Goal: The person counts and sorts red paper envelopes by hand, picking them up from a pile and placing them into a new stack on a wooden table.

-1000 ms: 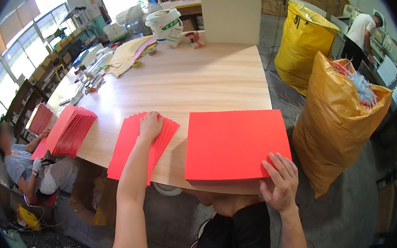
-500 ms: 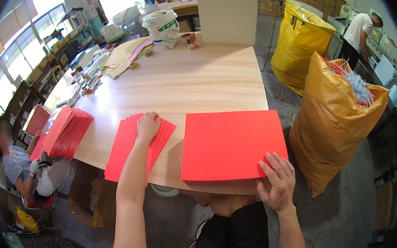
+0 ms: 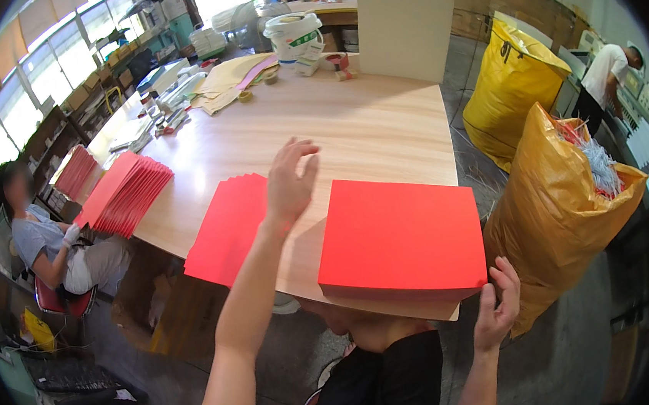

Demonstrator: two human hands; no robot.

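Observation:
A thick, squared stack of red sheets (image 3: 401, 234) lies at the table's front right. Left of it, a smaller pile of red sheets (image 3: 226, 226) is spread in a slight fan, its edges stepped. My left hand (image 3: 290, 181) hovers between the two, fingers loosely apart and nothing in them. My left forearm hides part of the fanned pile. Beside the stack's front right corner is my right hand (image 3: 499, 307), its fingers slightly bent and parted, holding nothing. Whether its fingertips touch the stack I cannot tell.
A seated person (image 3: 45, 234) handles more fanned red sheets (image 3: 127, 193) at the left. Tape rolls, brown paper (image 3: 233, 79) and a white bucket (image 3: 293, 37) sit toward the back. Orange (image 3: 565, 212) and yellow sacks (image 3: 512, 93) stand close on the right; another person bends beyond them.
My left hand has lifted off the fanned pile and moved right toward the stack. My right hand has slid off the stack's top corner to its side. The view has shifted.

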